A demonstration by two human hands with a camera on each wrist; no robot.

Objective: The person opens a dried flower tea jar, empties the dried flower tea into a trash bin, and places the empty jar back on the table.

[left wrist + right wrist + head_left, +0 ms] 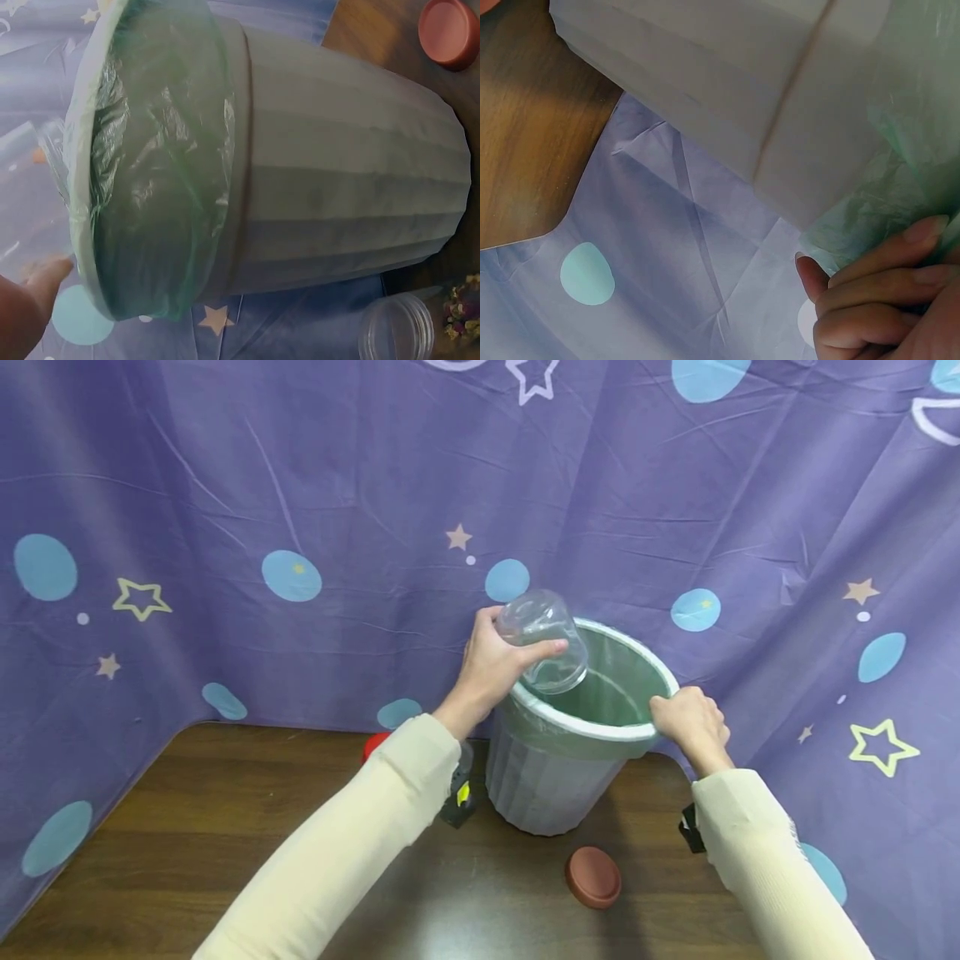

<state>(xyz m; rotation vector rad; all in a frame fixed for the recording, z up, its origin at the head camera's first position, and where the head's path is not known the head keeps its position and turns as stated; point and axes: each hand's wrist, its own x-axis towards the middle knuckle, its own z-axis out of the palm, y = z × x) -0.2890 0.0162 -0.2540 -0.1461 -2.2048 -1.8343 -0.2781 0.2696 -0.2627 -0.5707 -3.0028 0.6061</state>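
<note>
My left hand (492, 658) grips a clear plastic jar (542, 618), tilted over the left side of a grey trash bin (536, 785). The jar's lower end reaches over the bin's opening; I see no contents in it. A green bag (161, 150) lines the bin and is folded down outside its white rim (630, 731). On the right, my right hand (690, 722) holds that rim, fingers curled over the bag in the right wrist view. The bin leans slightly on the wooden table. The left wrist view shows only part of the left hand (26, 307).
A reddish-brown round lid (593, 877) lies on the table (480, 893) in front of the bin. Left of the bin, partly behind my arm, are a red item (375, 743) and another clear jar (396, 330), near dried flowers (463, 307). A purple patterned curtain (375, 568) hangs behind.
</note>
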